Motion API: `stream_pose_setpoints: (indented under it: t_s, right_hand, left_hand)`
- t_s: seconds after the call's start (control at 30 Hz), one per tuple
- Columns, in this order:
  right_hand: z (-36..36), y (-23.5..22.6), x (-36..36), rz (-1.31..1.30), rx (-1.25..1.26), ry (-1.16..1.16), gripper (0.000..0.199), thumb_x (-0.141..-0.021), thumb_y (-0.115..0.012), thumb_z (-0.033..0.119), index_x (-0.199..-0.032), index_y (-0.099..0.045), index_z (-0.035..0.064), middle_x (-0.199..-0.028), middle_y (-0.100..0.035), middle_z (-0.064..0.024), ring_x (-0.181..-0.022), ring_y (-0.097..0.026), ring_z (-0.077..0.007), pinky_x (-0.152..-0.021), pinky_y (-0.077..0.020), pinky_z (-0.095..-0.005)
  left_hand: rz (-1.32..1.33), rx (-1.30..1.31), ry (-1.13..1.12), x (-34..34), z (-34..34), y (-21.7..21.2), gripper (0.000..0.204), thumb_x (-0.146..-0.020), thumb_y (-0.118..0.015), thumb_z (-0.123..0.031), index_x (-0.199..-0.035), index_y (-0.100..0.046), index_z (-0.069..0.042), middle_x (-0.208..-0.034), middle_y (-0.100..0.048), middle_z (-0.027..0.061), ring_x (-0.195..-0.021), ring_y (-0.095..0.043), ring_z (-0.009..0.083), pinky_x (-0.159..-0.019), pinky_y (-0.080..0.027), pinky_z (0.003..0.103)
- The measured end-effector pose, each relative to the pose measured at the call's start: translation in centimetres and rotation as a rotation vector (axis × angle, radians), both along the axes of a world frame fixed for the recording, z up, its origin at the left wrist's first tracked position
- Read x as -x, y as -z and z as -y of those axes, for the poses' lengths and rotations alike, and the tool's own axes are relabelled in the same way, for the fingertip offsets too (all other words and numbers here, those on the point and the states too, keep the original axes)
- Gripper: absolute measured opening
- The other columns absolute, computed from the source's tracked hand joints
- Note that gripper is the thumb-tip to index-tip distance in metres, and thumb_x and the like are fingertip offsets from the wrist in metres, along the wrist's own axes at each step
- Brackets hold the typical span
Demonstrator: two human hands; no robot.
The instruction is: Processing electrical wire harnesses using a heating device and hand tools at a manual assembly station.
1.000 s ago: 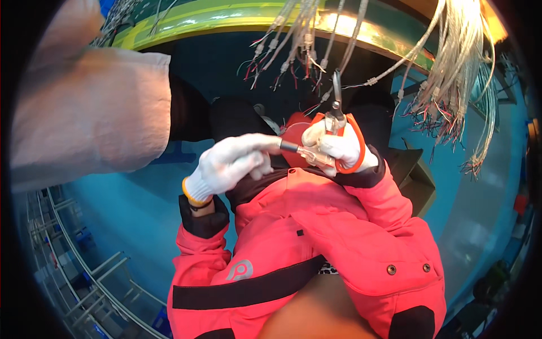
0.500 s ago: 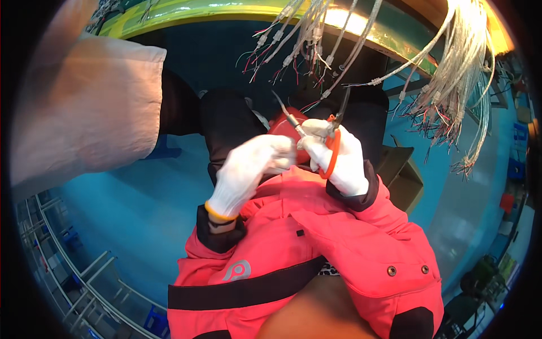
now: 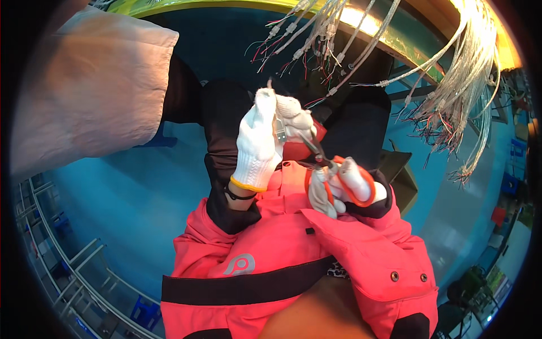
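Observation:
My left hand (image 3: 262, 141), in a white knitted glove with a yellow cuff, is raised in front of me and pinches a small metal connector (image 3: 280, 131) on the end of a cable. My right hand (image 3: 339, 186), also gloved, grips orange-handled scissors (image 3: 324, 161). Their blades point up and left toward the connector, close to the left fingertips. Both forearms wear a pink-red jacket (image 3: 293, 248).
Bundles of silvery braided cables (image 3: 474, 73) with coloured wire ends hang from a yellow-green bench edge (image 3: 395, 39) above. A person's white sleeve (image 3: 84, 85) fills the upper left. Blue floor (image 3: 130, 198) lies below, with metal racking (image 3: 62, 265) at lower left.
My left hand has risen and turned upright with the connector. My right hand with the scissors has dropped lower and to the right, blades now angled up toward the left hand.

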State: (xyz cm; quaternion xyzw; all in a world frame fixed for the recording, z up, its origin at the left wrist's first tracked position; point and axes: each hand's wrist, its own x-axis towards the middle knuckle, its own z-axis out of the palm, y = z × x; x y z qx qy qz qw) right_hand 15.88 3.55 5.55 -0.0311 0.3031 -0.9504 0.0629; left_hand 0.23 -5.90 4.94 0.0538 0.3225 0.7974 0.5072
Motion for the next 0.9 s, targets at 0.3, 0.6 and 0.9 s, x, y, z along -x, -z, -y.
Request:
stream_pose_setpoints:
  t_s: [0.3,0.6,0.9]
  right_hand:
    - [0.2,1.7,-0.2,0.042,-0.028,-0.053,0.054,-0.099,-0.027,0.038,-0.058,-0.044,0.0091,-0.055,-0.051,-0.0043,-0.057,-0.050,-0.0167,-0.062,-0.0422,-0.0287]
    - [0.7,2.9,-0.8,0.084,-0.013,0.067,0.049,-0.097,-0.036,0.042,-0.069,-0.051,0.0041,-0.053,-0.049,-0.0041,-0.055,-0.049,-0.0149,-0.060,-0.0415,-0.0261]
    - [0.5,1.7,-1.3,0.221,-0.258,0.102,0.050,-0.097,-0.036,0.041,-0.071,-0.053,0.0016,-0.057,-0.053,-0.0062,-0.058,-0.052,-0.0147,-0.057,-0.0416,-0.0264]
  left_hand:
    - [0.043,-0.027,-0.064,-1.0,-1.4,-0.1,0.041,-0.097,-0.039,-0.039,-0.081,-0.046,-0.002,-0.068,-0.047,0.0062,-0.058,-0.047,0.0174,-0.058,-0.044,0.032]
    - [-0.065,0.227,-0.046,-2.2,-1.7,-0.8,0.043,-0.096,-0.038,-0.046,-0.086,-0.047,-0.005,-0.074,-0.047,0.0050,-0.059,-0.050,0.0181,-0.053,-0.045,0.033]
    - [-0.285,0.226,-0.128,-4.5,-2.1,0.7,0.041,-0.098,-0.033,-0.039,-0.088,-0.050,-0.003,-0.064,-0.055,0.0091,-0.050,-0.056,0.0182,-0.047,-0.047,0.028]
